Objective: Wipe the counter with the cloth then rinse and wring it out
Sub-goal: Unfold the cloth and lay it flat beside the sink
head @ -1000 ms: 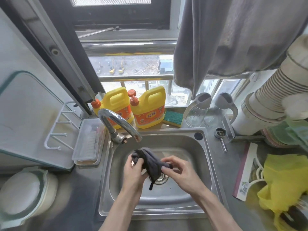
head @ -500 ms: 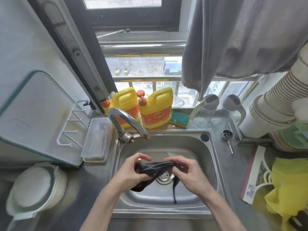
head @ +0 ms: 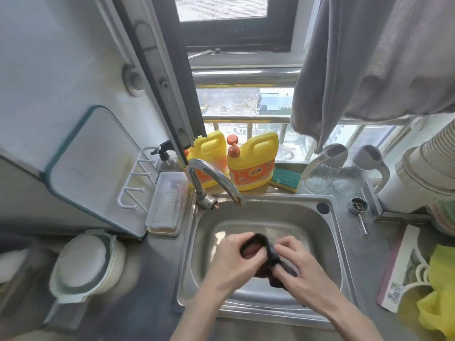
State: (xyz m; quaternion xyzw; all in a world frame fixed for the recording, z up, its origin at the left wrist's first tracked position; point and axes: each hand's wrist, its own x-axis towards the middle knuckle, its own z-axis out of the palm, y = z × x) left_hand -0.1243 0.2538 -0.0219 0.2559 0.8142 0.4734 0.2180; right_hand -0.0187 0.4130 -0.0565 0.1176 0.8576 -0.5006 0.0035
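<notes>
A dark grey cloth is bunched and twisted between my two hands over the steel sink. My left hand grips its left end, fingers curled round it. My right hand grips the right end, with a dark tail hanging below the fingers. Both hands are low in the basin, below and in front of the chrome tap. No water stream shows at the spout. The drain is hidden under the cloth and hands.
Two yellow detergent jugs and a green sponge stand behind the sink. A clear lidded box and a cutting board are to the left, a lidded bowl at front left. Yellow bag lies right.
The cloth went from hanging loosely under the tap to stretched between both hands, and is now twisted tight lower in the basin. My hands have come closer together.
</notes>
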